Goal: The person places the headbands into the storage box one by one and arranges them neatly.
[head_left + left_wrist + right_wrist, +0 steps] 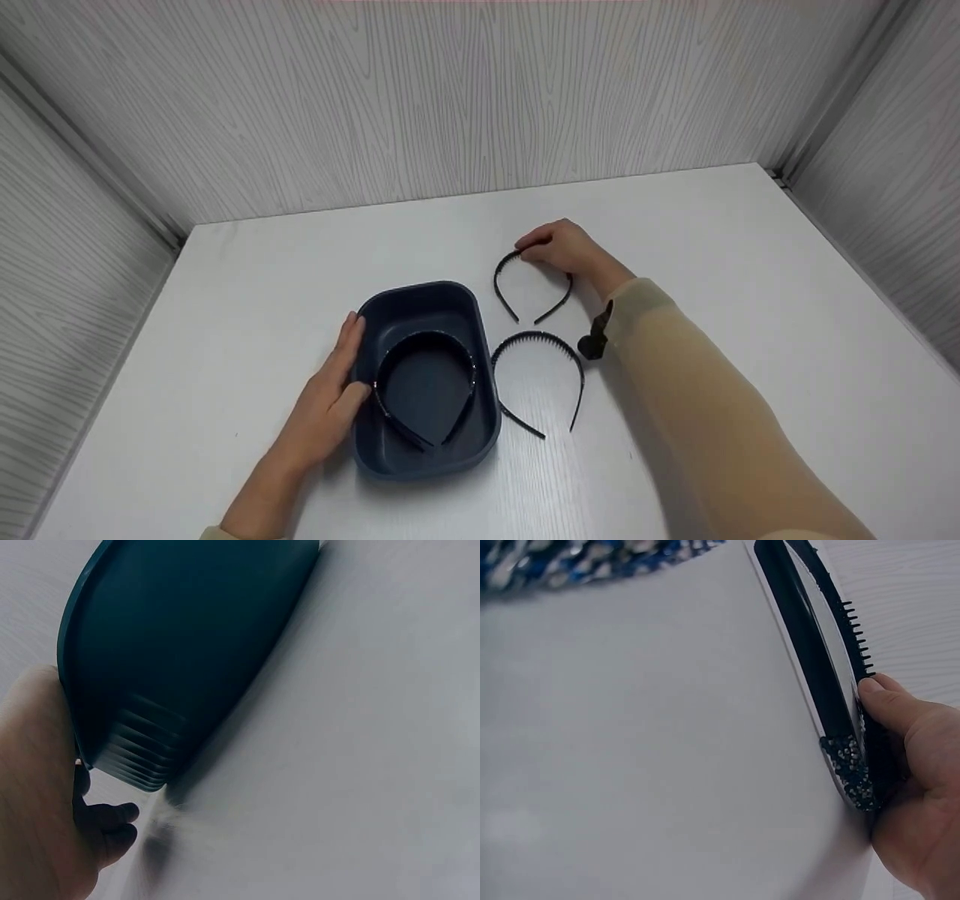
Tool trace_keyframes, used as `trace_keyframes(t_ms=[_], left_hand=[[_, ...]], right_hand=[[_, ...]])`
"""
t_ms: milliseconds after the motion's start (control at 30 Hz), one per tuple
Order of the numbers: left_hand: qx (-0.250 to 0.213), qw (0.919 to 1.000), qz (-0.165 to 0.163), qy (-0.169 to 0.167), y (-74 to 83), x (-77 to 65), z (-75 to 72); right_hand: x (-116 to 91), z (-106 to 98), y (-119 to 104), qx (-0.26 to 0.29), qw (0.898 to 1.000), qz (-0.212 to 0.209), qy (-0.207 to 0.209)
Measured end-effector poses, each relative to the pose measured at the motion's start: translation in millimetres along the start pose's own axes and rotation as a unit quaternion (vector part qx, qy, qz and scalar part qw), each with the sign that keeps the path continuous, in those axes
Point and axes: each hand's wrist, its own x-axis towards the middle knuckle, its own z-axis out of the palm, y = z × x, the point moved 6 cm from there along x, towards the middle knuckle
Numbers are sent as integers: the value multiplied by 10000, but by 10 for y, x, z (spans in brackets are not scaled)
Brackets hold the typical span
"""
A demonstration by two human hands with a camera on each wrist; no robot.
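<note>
Here the right hand (pixel 564 247) sits far on the white desk (pixel 750 300), its fingers curled over the top arc of a black toothed headband (pixel 534 289) whose two ends point toward the near edge. In the right wrist view the thumb (pixel 889 701) presses on the band beside its comb teeth, and a stretch of small studs shows at the curve under the grip. The left hand (pixel 330 397) lies with straight fingers flat against the left wall of a dark blue tray (pixel 420 296), holding nothing. Inside the tray rests one headband edged with pale stones (pixel 426 390), open end toward the near side. Just right of the tray, on the bare desk, a second toothed headband (pixel 538 379) lies flat, near but apart from the one under the right hand.

Judging by the grip, the main risk is a slip: the hold is on the narrow crown only, so the springy band could twist or flip out of the fingers as it comes up. Its trailing ends hang close to the second band, and the teeth might snag it and drag it along. If it is carried to the tray, the teeth could also catch on the rim or tangle with the stone-edged band inside. The tray is only braced on one side, so a hard knock from the right might tip it.
</note>
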Motion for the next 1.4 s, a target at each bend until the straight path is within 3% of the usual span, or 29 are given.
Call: trace_keyframes(t_ms=[533, 1000, 1267, 1400], left_hand=[[10, 9999, -147, -65, -20, 17, 41], [42, 10000, -12, 0, -9, 46, 53], [-28, 10000, -14, -35, -25, 75, 58], [-27, 10000, 10, -23, -26, 88, 64]], right_hand=[[-45, -48, 60, 434, 9990, 129, 4], [-108, -157, 69, 358, 9993, 104, 60], [-163, -286, 1, 339, 9993, 144, 81], [-183, -336, -90, 328, 9994, -38, 62]])
